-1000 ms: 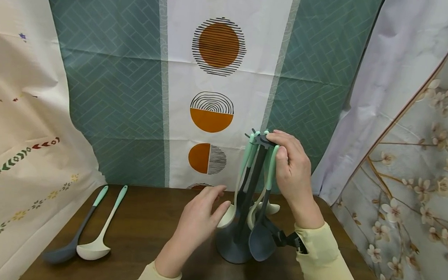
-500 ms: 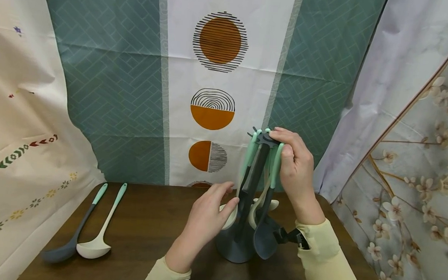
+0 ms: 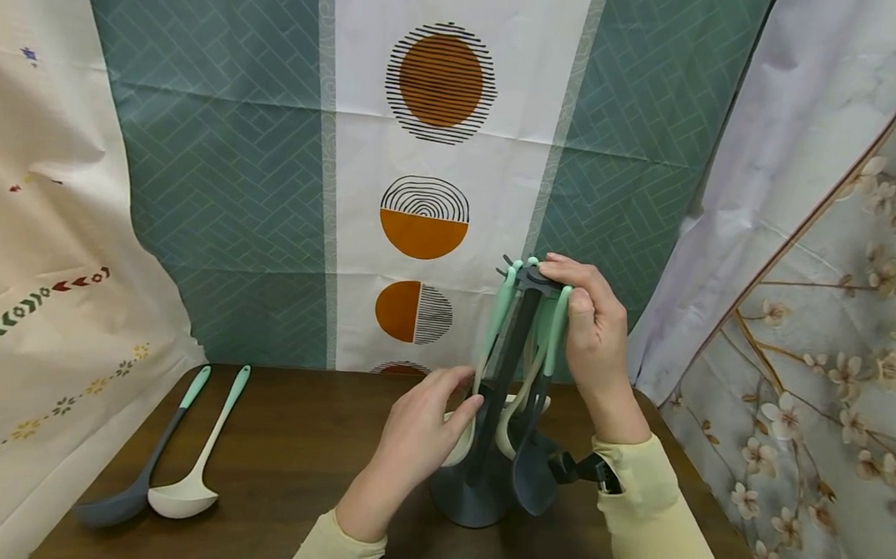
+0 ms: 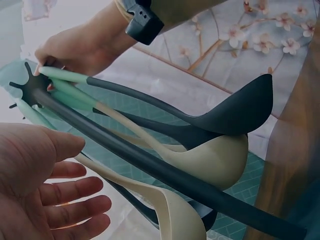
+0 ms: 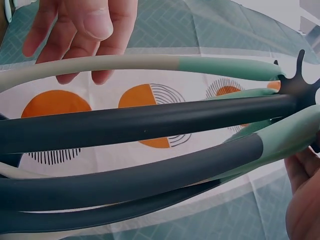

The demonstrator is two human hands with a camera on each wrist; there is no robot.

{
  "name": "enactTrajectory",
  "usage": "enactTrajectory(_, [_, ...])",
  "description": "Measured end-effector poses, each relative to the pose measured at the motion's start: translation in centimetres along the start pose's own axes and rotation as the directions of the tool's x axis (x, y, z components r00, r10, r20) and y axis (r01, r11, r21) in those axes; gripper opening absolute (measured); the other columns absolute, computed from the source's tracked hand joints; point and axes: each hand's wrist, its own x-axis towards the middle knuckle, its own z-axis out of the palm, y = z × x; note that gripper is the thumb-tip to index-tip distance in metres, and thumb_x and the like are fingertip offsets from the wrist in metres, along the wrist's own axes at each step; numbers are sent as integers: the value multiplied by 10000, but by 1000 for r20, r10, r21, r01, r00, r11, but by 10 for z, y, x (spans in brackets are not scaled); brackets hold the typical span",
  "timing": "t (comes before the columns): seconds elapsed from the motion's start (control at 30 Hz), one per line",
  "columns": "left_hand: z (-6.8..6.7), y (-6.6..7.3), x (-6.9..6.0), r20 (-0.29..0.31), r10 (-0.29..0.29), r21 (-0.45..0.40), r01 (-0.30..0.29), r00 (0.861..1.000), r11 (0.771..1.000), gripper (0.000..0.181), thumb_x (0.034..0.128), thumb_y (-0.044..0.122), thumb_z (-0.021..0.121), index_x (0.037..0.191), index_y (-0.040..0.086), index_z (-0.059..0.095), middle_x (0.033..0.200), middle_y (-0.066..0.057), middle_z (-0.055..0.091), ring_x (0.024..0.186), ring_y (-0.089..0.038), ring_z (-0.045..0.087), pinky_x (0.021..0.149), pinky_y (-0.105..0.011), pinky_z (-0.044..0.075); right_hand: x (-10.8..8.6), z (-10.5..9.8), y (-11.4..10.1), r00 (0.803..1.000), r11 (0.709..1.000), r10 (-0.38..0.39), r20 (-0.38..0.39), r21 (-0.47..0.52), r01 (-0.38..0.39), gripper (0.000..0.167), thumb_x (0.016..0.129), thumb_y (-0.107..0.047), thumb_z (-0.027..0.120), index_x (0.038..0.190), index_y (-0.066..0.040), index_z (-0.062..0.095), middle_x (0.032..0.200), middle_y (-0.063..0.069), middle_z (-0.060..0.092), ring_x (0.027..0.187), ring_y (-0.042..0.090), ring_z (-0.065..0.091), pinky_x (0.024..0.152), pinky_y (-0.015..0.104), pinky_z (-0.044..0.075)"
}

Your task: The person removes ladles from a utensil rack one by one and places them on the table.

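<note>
A dark utensil stand (image 3: 516,349) holds several hanging utensils with mint-green handle ends. My right hand (image 3: 591,336) holds the stand's top, its fingers over the hooked head and its thumb beside the green handle of a dark spoon (image 3: 535,477). Low on the left side, my left hand (image 3: 421,428) is at a cream ladle (image 4: 180,215), with fingers spread and relaxed. The right wrist view shows the left fingers (image 5: 102,25) behind that ladle's handle; whether they touch it I cannot tell. Another cream ladle (image 4: 215,157) hangs between the post and the dark spoon.
On the brown table (image 3: 297,473), a dark ladle (image 3: 119,503) and a cream ladle (image 3: 183,499) lie side by side at the left. A green and white cloth (image 3: 235,178) hangs behind the table, and a flowered curtain (image 3: 803,395) hangs at the right.
My left hand has moved right and closer to the stand. The stand's head and the dark spoon have shifted slightly right together with my right hand. The ladles on the table stay put.
</note>
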Motion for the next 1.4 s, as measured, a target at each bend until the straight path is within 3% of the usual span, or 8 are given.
enactTrajectory(0.17, [0, 0, -1, 12, -3, 4, 3, 1000, 1000, 374, 1066, 286, 770, 1416, 164, 712, 1273, 14, 736, 1165, -198, 713, 985, -498, 587, 1, 0, 2, 1000, 999, 13, 3, 37, -13, 401, 1148, -150, 417, 1251, 6, 772, 1315, 226, 718, 1379, 240, 637, 1185, 405, 461])
enactTrajectory(0.43, [0, 2, 0, 20, 19, 4, -19, 1000, 1000, 318, 1057, 277, 784, 1350, 164, 737, 1240, 11, 748, 1123, -195, 719, 958, -484, 593, 2, -1, 6, 1000, 996, 8, 11, 91, -9, 425, 1145, -146, 391, 1244, 23, 769, 1307, 191, 727, 1375, 267, 639, 1204, 442, 440])
enactTrajectory(0.87, [3, 4, -1, 32, 43, -9, -43, 999, 999, 204, 1045, 238, 800, 1238, 183, 759, 1157, 51, 762, 1069, -190, 730, 942, -464, 591, 0, -6, 5, 997, 994, 65, 51, 80, -69, 449, 1164, -195, 384, 1304, -10, 768, 1406, 184, 704, 1442, 285, 587, 1261, 461, 354])
enactTrajectory(1.03, [6, 4, -1, 62, 40, -47, -37, 997, 998, 177, 1042, 223, 803, 1211, 200, 754, 1134, 72, 767, 1061, -188, 737, 933, -448, 591, -3, -8, -6, 983, 987, 160, 85, -17, -159, 423, 1197, -219, 394, 1379, -72, 747, 1534, 35, 637, 1547, 206, 457, 1267, 459, 327])
enactTrajectory(1.13, [9, 4, 0, 83, 44, -81, -37, 996, 996, 184, 1042, 215, 803, 1219, 204, 754, 1132, 88, 771, 1058, -157, 736, 931, -427, 598, -5, -9, -16, 980, 978, 191, 54, -98, -185, 362, 1198, -229, 464, 1413, -90, 722, 1593, -14, 573, 1542, 167, 435, 1232, 491, 357])
enactTrajectory(1.27, [14, 4, 1, 95, 49, -128, -37, 994, 991, 194, 1038, 211, 807, 1224, 208, 750, 1125, 106, 777, 1066, -124, 739, 951, -411, 603, -8, -5, -31, 988, 963, 151, -18, -224, -151, 342, 1158, -250, 604, 1435, -73, 697, 1568, 28, 594, 1506, 214, 472, 1196, 566, 379])
enactTrajectory(1.4, [16, 3, 2, 84, 57, -156, -44, 995, 987, 183, 1039, 207, 805, 1212, 200, 746, 1115, 101, 785, 1063, -127, 749, 959, -413, 604, -9, 4, -41, 997, 911, 74, -39, -405, -83, 375, 1099, -309, 716, 1389, -71, 734, 1495, 73, 655, 1439, 321, 529, 1129, 594, 437])
